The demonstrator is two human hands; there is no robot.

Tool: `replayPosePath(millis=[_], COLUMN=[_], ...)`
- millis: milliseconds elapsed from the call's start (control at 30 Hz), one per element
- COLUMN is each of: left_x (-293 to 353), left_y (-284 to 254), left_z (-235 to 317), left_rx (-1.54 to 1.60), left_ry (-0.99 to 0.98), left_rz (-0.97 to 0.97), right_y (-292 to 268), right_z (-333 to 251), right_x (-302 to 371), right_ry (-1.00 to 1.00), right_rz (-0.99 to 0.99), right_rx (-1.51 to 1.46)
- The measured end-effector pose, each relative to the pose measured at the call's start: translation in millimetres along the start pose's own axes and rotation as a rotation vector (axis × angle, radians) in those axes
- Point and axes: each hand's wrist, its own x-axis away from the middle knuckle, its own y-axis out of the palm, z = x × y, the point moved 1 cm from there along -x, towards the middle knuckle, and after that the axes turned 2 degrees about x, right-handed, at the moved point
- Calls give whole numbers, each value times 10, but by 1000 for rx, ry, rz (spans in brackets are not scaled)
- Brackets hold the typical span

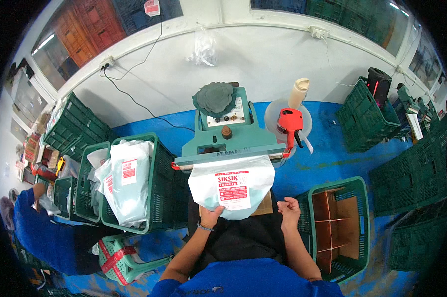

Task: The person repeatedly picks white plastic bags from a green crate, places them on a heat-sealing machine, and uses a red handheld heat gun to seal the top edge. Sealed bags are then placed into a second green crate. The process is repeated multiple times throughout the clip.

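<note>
A white plastic bag [259, 180] with a red printed label and a pale green tint near its bottom hangs from the front bar of a green heat sealer [222, 134]. Its upper edge lies at the sealer's jaw. My left hand [211, 216] is closed on the bag's lower left edge, thumb in front and the other fingers hidden behind. To the right of the bag, my right hand [289, 214] is raised and apart from it, holding nothing, fingers loosely bent and slightly apart. Bunched dark green cloth-like material [214, 99] rests on top of the sealer.
Left stands a green crate [154, 198] of similar bags; right, a green crate [366, 218] with cardboard dividers. A red label gun [290, 120] and a cream bottle [299, 93] sit on a round tub. Another person's blue sleeve [40, 237] is at far left, near a green stool [115, 260].
</note>
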Motion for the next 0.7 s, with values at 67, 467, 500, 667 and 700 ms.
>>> replayPosePath(millis=[67,467,500,667,700], left_x=[5,-14,-12,36,35], left_y=[-3,11,21,65,62], left_z=[-9,36,62,216,239], left_rx=[4,6,-5,32,36], left_ry=[23,26,37,32,7], left_rz=[49,13,17,-4,-31], right_y=[54,917,972,1188,1185], right_z=[-88,-697,-667,-565,-573], right_x=[-69,-993,-1114,-1525,-1540], right_ry=[7,-524,-460,-255,-162], right_rz=[7,-403,-402,-342,-350], right_rx=[55,532,588,479,409])
